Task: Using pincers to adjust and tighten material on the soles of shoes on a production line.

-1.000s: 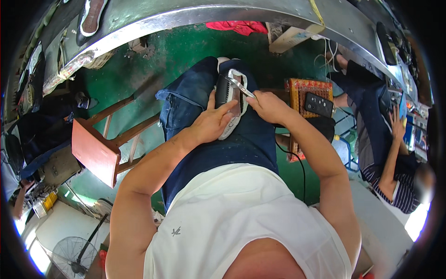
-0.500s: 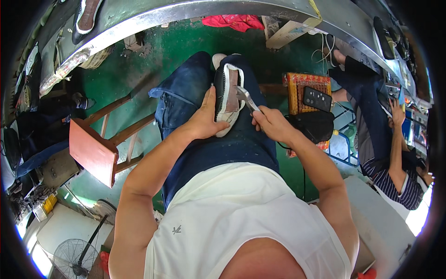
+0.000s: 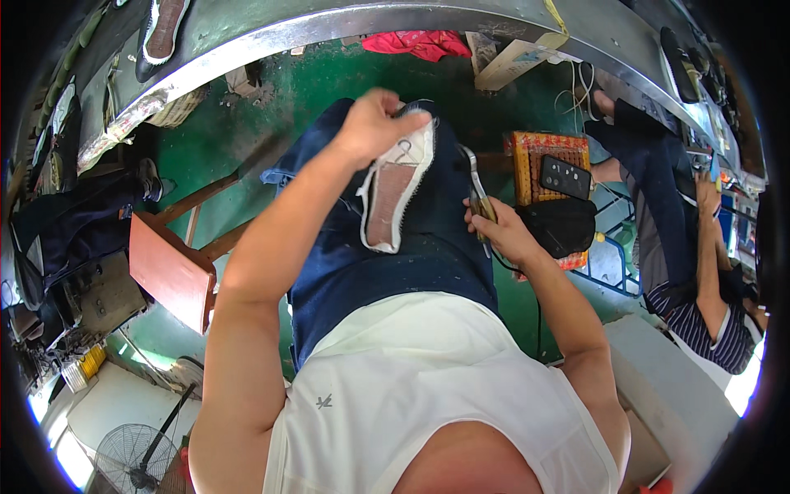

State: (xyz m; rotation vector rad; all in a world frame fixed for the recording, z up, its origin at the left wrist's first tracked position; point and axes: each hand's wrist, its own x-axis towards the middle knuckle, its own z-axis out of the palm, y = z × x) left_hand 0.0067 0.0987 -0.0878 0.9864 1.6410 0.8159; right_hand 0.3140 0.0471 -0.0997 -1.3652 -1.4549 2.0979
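Note:
An unfinished shoe (image 3: 396, 201) lies over my thighs with its underside up. Its brown middle is bordered by whitish folded fabric with stitching along the edge. My left hand (image 3: 380, 132) grips the shoe at its far end, fingers curled over the tip and thumb across the underside. To the right of the shoe, my right hand (image 3: 499, 228) is closed round metal pincers (image 3: 475, 177). Their curved head points away from me and stands apart from the shoe.
A metal-edged workbench (image 3: 329, 20) curves across the far side, with another shoe (image 3: 164, 31) on it. At left stands a reddish wooden stool (image 3: 170, 267). On the right are a phone (image 3: 565, 176) on a beaded seat, a black pouch (image 3: 559, 226) and a seated co-worker (image 3: 699, 317).
The shoe has been turned end for end. My left hand has moved from its near side to its far end. The pincers have come off the shoe and moved right.

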